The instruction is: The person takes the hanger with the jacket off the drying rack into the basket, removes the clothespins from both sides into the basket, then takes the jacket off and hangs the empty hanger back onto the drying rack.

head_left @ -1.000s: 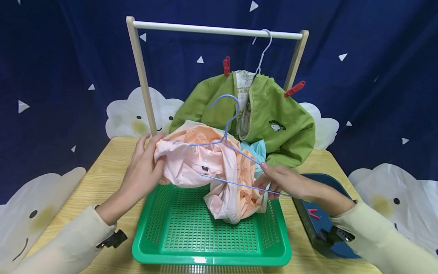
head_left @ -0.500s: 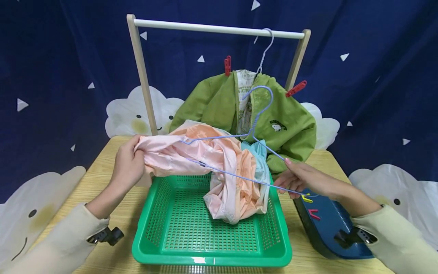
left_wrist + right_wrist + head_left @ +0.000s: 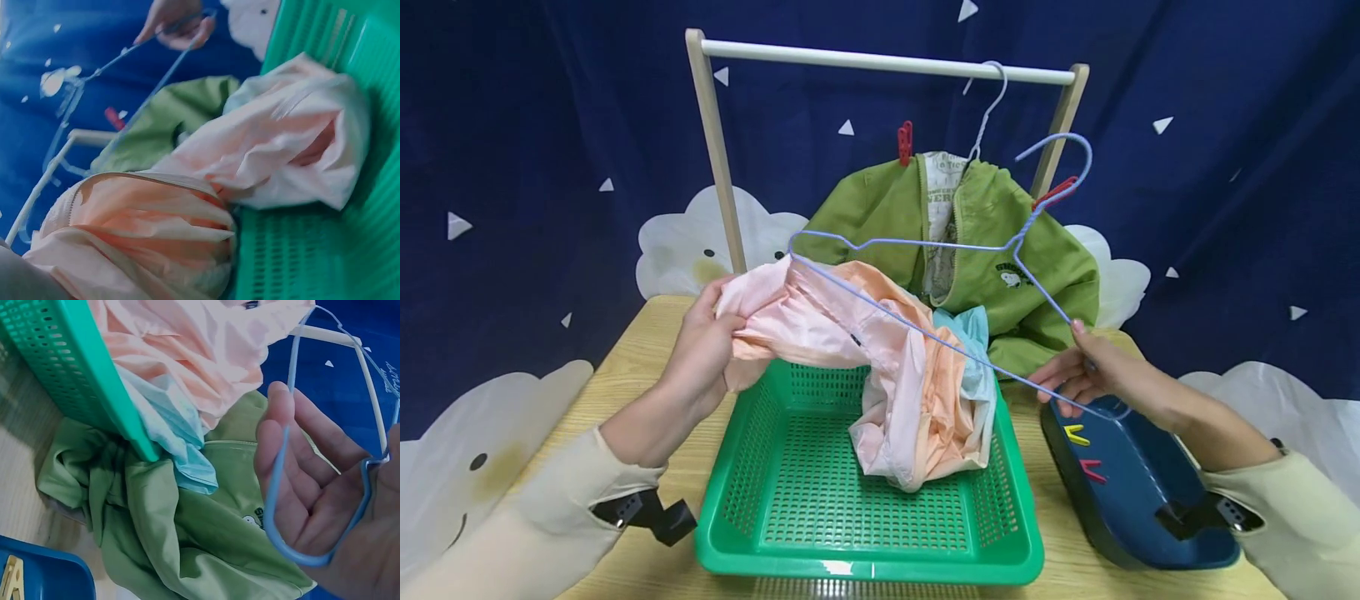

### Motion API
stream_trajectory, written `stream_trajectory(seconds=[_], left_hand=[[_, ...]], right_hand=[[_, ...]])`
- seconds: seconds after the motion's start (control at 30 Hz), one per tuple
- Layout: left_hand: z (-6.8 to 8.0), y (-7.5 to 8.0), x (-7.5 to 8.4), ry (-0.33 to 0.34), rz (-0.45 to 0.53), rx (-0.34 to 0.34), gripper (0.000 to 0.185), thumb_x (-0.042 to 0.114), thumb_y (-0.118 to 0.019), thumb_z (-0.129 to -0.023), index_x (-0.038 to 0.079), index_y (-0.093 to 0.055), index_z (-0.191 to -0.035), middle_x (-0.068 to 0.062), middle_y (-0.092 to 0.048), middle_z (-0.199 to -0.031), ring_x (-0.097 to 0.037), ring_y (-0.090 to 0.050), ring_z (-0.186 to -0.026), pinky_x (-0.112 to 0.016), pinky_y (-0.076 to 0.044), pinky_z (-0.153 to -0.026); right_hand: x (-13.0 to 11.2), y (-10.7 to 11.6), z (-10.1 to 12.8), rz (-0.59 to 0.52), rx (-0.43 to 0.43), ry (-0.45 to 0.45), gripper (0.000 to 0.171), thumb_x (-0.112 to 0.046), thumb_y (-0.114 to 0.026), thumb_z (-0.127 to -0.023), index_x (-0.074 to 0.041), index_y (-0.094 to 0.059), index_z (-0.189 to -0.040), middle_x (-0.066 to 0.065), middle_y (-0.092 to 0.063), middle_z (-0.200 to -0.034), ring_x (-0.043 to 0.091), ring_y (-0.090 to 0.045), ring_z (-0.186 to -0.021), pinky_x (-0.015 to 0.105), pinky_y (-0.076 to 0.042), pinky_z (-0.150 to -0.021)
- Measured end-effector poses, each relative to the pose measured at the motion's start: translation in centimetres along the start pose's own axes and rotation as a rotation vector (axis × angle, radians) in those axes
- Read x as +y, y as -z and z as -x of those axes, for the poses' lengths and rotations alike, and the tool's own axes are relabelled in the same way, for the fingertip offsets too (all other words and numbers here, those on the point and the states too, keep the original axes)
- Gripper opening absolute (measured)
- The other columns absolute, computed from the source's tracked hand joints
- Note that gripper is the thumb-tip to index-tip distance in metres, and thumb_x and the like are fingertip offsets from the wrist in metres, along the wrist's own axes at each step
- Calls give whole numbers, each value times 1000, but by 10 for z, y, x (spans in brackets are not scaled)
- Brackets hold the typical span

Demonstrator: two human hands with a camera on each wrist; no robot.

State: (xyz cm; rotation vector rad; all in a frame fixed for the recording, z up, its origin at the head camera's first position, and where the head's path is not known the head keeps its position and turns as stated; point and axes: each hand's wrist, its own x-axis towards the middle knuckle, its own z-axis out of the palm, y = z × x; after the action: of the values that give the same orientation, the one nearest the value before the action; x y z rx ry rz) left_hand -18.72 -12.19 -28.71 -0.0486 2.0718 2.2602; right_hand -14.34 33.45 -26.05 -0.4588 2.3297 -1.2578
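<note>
A pale pink and peach garment [image 3: 887,383], perhaps a zipped jacket, lies bunched over the back right of a green basket [image 3: 869,571]. My left hand [image 3: 696,358] grips its left end and holds it raised; in the left wrist view an edge with a zip [image 3: 150,177] arches open. My right hand [image 3: 1112,375] holds a blue wire hanger [image 3: 940,245] near its right end, thumb on the upper wire and fingers at the lower bar. The hanger's left end is just above the garment's raised part; whether they touch, I cannot tell.
Behind the basket a green jacket [image 3: 865,208] hangs on a white rail [image 3: 880,60], with red clothespins [image 3: 905,143] on its shoulders. At the right stands a dark blue bin [image 3: 1157,492] holding a yellow clothespin [image 3: 1077,434] and a red clothespin [image 3: 1092,470]. Light blue cloth [image 3: 973,333] shows beside the garment.
My right hand has moved right with the hanger, whose hook has risen and shifted right. The hanger's left end has come up off the pink fabric. My left hand still grips the garment.
</note>
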Motion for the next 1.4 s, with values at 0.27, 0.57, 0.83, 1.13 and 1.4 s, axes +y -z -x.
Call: stream_trajectory(seconds=[0.27,0.57,0.83,1.13,1.4], left_hand=[[25,-34,-21,75,-58,-241,63,-5,-34,-98,16,-31,-158,-12,-46,-145,-9,-58,-109,-21,-54,-87],[34,-42,-45,-187,-535,-700,59,-1,-44,-99,14,-39,-156,-18,-52,-137,-14,-52,-82,-24,-44,-72],[32,-42,-59,-290,-1074,-858,53,20,-59,-101,19,-47,-152,-3,-59,-114,-14,-51,-99,-33,-44,-89],[34,-53,-65,123,-1246,-1071,57,35,-59,-102,33,-39,-156,8,-71,-113,-4,-53,-125,-33,-40,-113],[33,-59,-62,121,-1343,-1092,54,40,-58,-102,33,-43,-153,3,-64,-129,-10,-62,-99,-33,-50,-95]], right_hand=[[0,3,-6,-76,29,52,77,-49,-4,-110,-16,-74,-116,-2,-79,-100,16,-74,-80,29,-59,-74],[-2,1,-12,-76,1,34,77,-49,-4,-109,-12,-71,-120,-4,-78,-102,15,-73,-81,31,-59,-75],[0,-7,-15,-8,0,-28,89,-51,0,-108,14,-58,-128,-5,-76,-101,16,-72,-82,32,-58,-75],[-3,-14,-18,8,-19,-77,88,-52,-2,-108,13,-57,-129,-5,-76,-99,15,-72,-81,33,-58,-77],[-1,-15,-20,21,-40,-56,86,-50,-2,-109,13,-57,-130,-4,-76,-102,16,-72,-83,33,-58,-74]])
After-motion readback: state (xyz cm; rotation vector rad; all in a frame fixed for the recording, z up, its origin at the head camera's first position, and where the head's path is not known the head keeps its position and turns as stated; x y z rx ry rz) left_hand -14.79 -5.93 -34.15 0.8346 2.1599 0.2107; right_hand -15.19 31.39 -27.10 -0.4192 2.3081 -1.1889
